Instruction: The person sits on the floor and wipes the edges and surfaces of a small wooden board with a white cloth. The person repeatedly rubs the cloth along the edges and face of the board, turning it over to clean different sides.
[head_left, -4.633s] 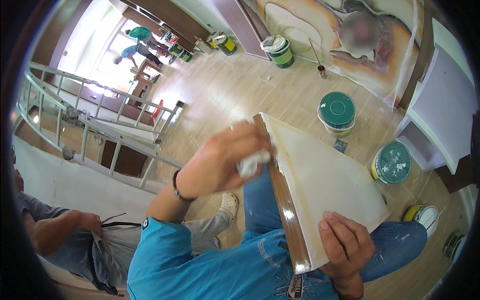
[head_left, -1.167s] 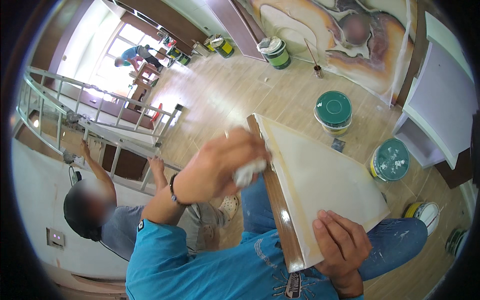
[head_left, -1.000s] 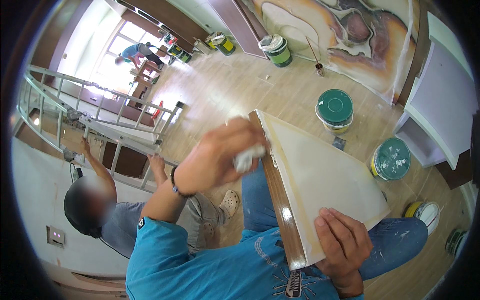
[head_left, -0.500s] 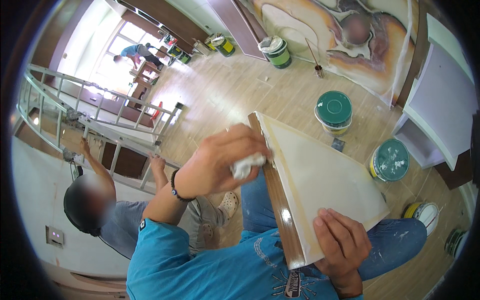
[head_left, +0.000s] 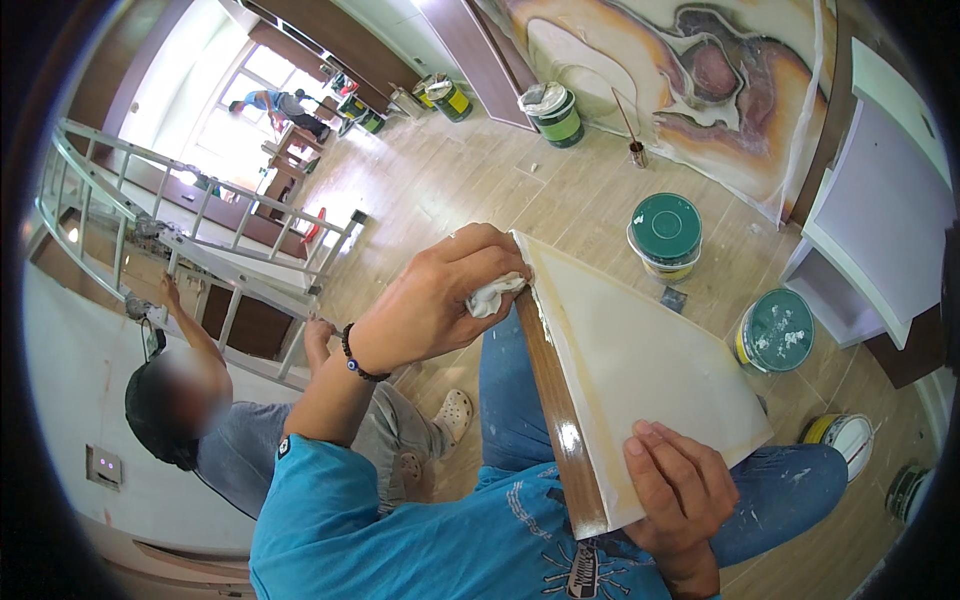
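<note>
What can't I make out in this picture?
All in the head view:
- Underside of the white panel: faces away from the camera.
- Much of the crumpled white cloth: hidden by the left hand.
- Green bucket at far right: cut off by the dark rim.
- What the distant worker handles: too small.

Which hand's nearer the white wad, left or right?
Left. The left hand holds the white wad by the upper end of the brown edge; the right hand is well apart from it, on the pale panel lower down.
</note>
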